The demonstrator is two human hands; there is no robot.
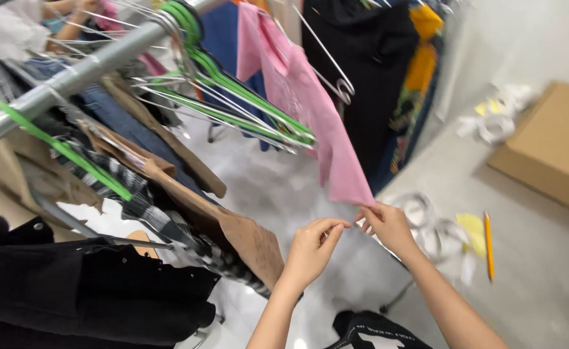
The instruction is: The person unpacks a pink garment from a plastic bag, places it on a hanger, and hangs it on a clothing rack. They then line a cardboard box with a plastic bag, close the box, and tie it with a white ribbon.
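Head view: a pink fabric garment [297, 97] is seen hanging from the grey metal clothes rail [71, 77] that runs across the upper left of the frame, its lower corner reaching down to centre frame. That corner is pinched by the right hand [388, 226], fingers closed narrow on the hem. The left hand [310, 249] is held just beside it, fingers curled half-shut, touching nothing that can be made out.

A bunch of bare green plastic and wire hangers [233, 97] is crowded on the rail next to the pink garment. A brown jacket [233, 226] and a black garment [71, 291] are hung lower left.

Judged progress: the pink garment is hung already, only the hem is being handled; smoothing looks barely begun.

Right of frame, a cardboard box [549, 145], tape rolls [427, 223] and a yellow pencil [489, 245] lie on the grey floor [543, 278].
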